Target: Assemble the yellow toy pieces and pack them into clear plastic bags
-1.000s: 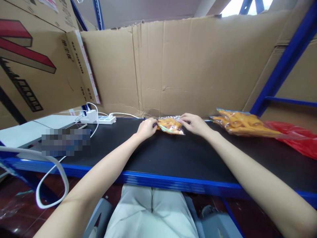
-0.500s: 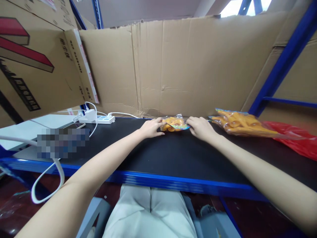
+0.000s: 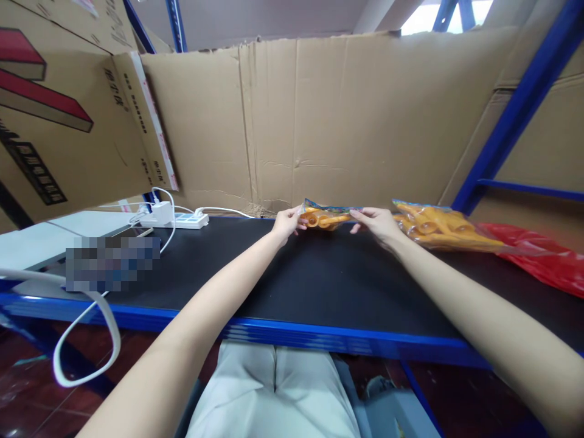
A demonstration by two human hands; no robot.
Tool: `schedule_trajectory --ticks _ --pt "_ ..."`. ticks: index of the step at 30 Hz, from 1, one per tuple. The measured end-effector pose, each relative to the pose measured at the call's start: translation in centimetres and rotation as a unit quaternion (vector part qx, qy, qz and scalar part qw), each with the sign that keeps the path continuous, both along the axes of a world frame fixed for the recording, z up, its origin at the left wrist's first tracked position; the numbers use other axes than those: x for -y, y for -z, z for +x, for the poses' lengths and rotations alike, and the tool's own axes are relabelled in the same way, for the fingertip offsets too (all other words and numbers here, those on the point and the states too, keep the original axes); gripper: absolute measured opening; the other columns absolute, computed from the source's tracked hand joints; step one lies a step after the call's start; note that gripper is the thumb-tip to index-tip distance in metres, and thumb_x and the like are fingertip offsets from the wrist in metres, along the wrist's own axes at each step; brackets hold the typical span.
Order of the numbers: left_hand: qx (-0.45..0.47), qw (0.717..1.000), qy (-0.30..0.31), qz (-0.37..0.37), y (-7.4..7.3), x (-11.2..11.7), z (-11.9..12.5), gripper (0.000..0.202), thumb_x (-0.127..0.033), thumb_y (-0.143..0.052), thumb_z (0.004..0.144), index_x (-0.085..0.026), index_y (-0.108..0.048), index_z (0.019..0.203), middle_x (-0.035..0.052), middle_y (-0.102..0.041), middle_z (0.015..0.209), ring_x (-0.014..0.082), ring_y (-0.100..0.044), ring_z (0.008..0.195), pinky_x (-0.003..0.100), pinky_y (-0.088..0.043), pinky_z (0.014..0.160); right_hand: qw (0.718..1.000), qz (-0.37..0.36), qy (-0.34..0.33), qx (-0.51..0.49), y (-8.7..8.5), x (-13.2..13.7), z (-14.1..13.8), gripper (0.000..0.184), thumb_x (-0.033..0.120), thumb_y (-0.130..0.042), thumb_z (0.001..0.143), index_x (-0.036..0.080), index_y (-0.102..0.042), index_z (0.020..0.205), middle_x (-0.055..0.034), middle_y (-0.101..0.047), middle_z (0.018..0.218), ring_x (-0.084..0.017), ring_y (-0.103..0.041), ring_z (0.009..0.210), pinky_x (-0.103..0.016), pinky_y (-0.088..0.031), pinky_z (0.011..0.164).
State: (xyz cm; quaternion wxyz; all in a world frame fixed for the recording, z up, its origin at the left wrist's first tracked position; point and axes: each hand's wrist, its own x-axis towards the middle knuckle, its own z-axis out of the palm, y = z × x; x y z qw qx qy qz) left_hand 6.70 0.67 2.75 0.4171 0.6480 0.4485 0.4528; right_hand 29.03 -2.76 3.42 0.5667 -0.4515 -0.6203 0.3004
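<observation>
A clear plastic bag of orange-yellow pieces [image 3: 326,219], with a blue printed top strip, is held up just over the back of the black shelf [image 3: 310,286]. My left hand [image 3: 288,223] is closed on its left end. At the bag's upper right corner, my right hand [image 3: 375,222] pinches the edge between thumb and fingers. Round openings show on some of the pieces; their exact kind I cannot make out. Close by on the right lies a larger clear bag of similar orange-yellow pieces [image 3: 438,228].
A red plastic bag [image 3: 533,255] lies at the far right. On the left are a white power strip [image 3: 191,220], white cables, a blurred-out item [image 3: 112,261] and a large printed carton [image 3: 77,121]. Cardboard [image 3: 365,121] walls the back; a blue beam [image 3: 319,334] edges the front.
The small bag has been lifted and tipped up, so its printed strip now runs along the top. Both hands rose with it, and the right-hand fingers shifted onto the upper corner.
</observation>
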Motion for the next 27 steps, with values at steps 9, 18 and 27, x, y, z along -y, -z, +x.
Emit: schedule_trajectory --ticks 9,18,27 --pt "0.066 0.997 0.04 -0.015 -2.1 0.2 0.5 0.039 -0.035 -0.033 0.091 -0.016 -0.044 0.123 0.0083 -0.068 0.079 0.0071 -0.061 0.053 0.012 -0.032 0.041 0.984 0.027 0.04 -0.17 -0.7 -0.3 -3.3 0.021 0.035 -0.048 0.082 0.021 -0.037 0.071 -0.0004 -0.061 0.078 -0.015 -0.064 0.079 -0.03 -0.054 0.065" --pt "-0.012 1.0 0.022 -0.015 -2.0 0.0 -0.2 0.04 -0.04 -0.035 0.089 -0.017 -0.05 0.117 0.0087 -0.067 0.085 0.0102 -0.062 0.068 0.014 -0.039 0.049 0.991 0.045 0.08 -0.099 -1.2 -0.8 -4.7 0.026 0.046 -0.048 0.077 0.022 -0.04 0.074 -0.0046 -0.06 0.082 -0.018 -0.064 0.064 -0.031 -0.052 0.05" --pt "0.018 1.0 0.024 0.005 -2.6 0.3 0.8 0.038 -0.036 -0.037 0.089 -0.017 -0.049 0.12 0.0108 -0.063 0.1 0.0154 -0.06 0.088 0.023 -0.045 0.065 0.965 0.137 0.216 -0.051 -1.2 -2.2 -3.8 0.038 0.058 -0.041 0.076 0.02 -0.045 0.077 -0.006 -0.06 0.079 -0.018 -0.061 0.063 -0.029 -0.048 0.045"
